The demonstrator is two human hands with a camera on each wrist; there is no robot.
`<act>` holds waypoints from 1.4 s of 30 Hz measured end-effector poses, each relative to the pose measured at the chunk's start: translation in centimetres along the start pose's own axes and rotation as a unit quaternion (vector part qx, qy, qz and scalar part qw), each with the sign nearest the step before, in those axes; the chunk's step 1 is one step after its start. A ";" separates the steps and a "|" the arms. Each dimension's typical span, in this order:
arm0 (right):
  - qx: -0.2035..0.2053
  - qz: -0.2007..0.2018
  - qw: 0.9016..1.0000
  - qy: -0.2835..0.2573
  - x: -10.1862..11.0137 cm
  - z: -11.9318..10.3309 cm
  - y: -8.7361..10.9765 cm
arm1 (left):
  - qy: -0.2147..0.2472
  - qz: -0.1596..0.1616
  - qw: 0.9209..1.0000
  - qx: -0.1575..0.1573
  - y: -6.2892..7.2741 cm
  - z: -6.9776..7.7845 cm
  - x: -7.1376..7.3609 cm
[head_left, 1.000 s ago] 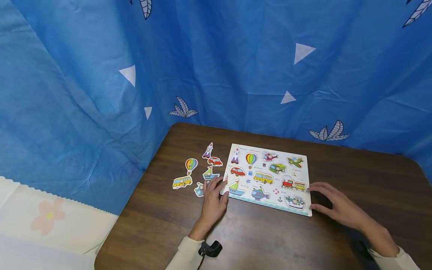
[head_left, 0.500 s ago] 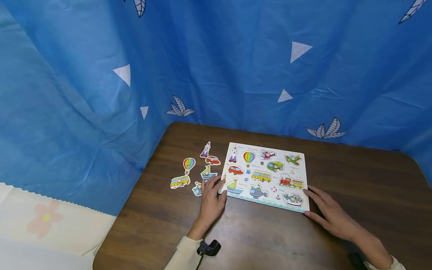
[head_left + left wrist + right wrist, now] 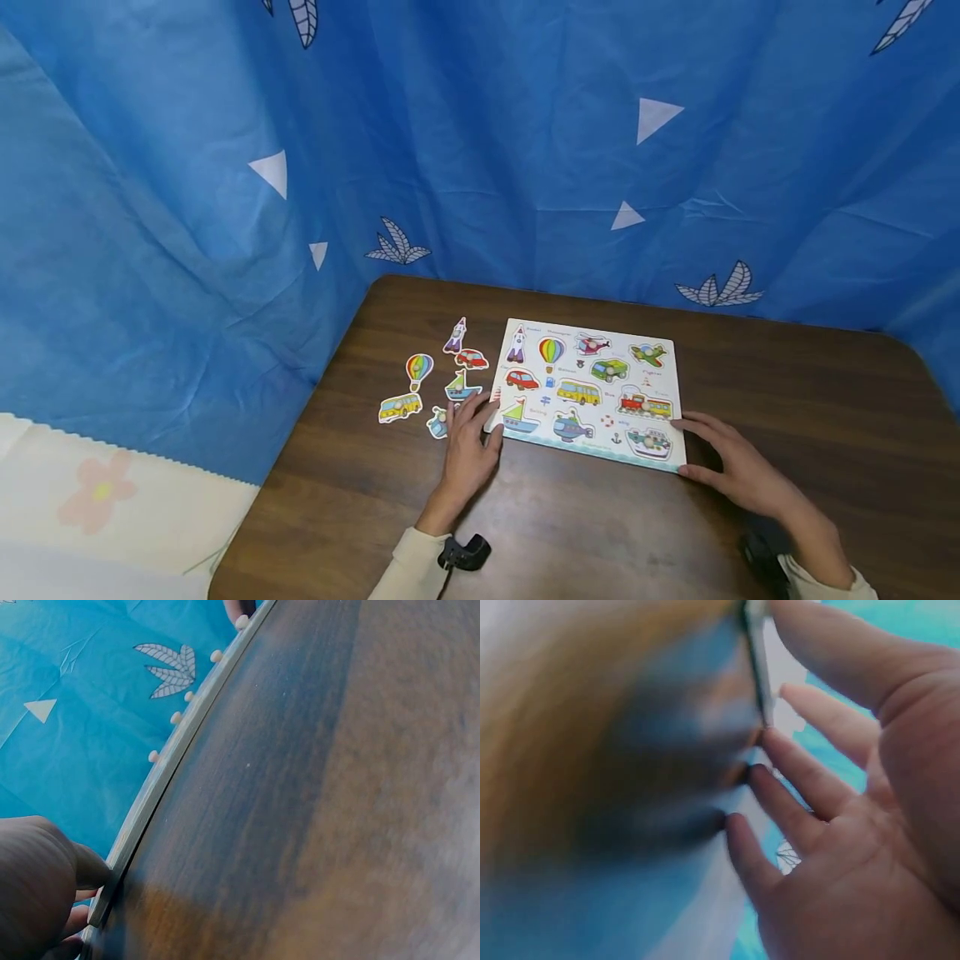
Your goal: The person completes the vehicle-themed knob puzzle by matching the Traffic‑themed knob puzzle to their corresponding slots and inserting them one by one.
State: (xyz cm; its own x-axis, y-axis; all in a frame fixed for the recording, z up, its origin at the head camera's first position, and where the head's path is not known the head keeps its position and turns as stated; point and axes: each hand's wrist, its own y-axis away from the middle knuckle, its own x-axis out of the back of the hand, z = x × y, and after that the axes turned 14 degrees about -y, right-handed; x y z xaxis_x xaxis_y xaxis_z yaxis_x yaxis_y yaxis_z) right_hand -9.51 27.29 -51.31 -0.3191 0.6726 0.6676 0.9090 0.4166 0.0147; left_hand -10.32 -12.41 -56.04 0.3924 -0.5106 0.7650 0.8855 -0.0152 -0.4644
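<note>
A white wooden peg puzzle board (image 3: 544,422) with vehicle pictures lies flat on the table. Knobbed helicopter, fighter, truck, train and ship pieces fill their slots; the other pictures show no knob. My left hand (image 3: 469,454) touches the board's left edge, thumb at its near corner; in the left wrist view the thumb meets the board edge (image 3: 169,761). My right hand (image 3: 742,467) touches the right edge, thumb by the near corner. In the right wrist view, its fingers look spread and nearly straight. Loose sailboat (image 3: 461,387) and submarine (image 3: 438,422) pieces lie beside my left fingers, the submarine partly hidden.
Left of the board lie a loose rocket (image 3: 455,335), red car (image 3: 471,359), balloon (image 3: 419,370) and yellow bus (image 3: 400,407). A blue curtain (image 3: 480,125) hangs behind the brown table (image 3: 570,533). Pale flowered cloth (image 3: 150,508) is at the left.
My right hand has slid slightly nearer along the board's right edge, its thumb now by the near corner. The left hand keeps its place. The whole head view has shifted a little.
</note>
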 end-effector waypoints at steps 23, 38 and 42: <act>-0.034 0.010 0.999 -0.016 -0.1 0.1 0.0 | 0.074 0.014 0.996 0.037 -0.8 0.2 2.1; -0.039 0.009 0.999 -0.018 -0.3 0.0 0.0 | 0.014 -0.035 0.997 0.065 -1.9 -4.0 6.1; -0.037 0.011 0.999 -0.017 -0.3 -0.1 0.0 | -0.008 -0.084 0.994 0.071 -1.9 -4.4 6.3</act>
State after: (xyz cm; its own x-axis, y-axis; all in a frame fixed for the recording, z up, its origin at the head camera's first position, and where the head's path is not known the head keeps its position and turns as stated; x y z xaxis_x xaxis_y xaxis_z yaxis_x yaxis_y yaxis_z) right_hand -9.41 27.06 -51.47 -0.3075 0.7018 0.6425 0.9325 0.3566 0.0568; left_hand -10.62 -19.35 -52.28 0.2383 -0.4973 0.8342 0.9647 0.0222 -0.2623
